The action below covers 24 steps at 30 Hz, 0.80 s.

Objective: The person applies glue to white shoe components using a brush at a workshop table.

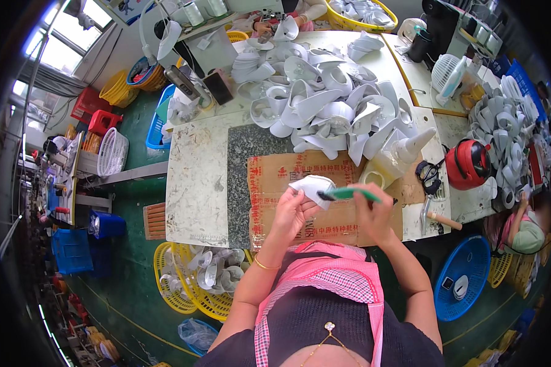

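My left hand [292, 211] holds a small white shoe-upper piece [312, 185] above a flattened brown cardboard sheet [275, 174] on the worktable. My right hand [373, 211] grips a green-handled brush [349, 194], whose dark tip touches the white piece. A large heap of similar white pieces [324, 104] lies on the table just beyond my hands. A white squeeze bottle with a pointed nozzle [404, 150] stands to the right of the cardboard.
Black scissors [428, 172] and a wooden-handled tool [438, 215] lie at the table's right end beside a red round container [466, 164]. A yellow basket [208, 275] of white pieces and a blue basket [465, 278] sit on the green floor. Another person [523, 229] is at right.
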Motion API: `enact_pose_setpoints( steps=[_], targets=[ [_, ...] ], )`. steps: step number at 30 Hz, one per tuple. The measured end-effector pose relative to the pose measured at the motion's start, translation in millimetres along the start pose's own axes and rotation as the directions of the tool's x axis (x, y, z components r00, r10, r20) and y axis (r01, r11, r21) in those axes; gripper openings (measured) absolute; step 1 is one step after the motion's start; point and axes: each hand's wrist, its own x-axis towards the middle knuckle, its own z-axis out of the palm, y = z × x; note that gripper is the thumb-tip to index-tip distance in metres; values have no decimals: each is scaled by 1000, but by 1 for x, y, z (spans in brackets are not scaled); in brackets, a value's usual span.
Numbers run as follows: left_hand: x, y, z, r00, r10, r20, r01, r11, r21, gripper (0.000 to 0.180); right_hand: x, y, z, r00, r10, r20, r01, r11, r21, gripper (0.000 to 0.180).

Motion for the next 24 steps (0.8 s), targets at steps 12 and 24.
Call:
enact_pose_setpoints(
  steps=[12,24],
  targets=[
    [-8,-15,14,958,285,-36,-240,862,446,36,32,-11,21,966,236,-107,-236,972,8,11],
    [-5,-5,-12,994,4,-106,-19,989,-145,32,4,18,15,878,478,-12,-468,865,181,17]
  ],
)
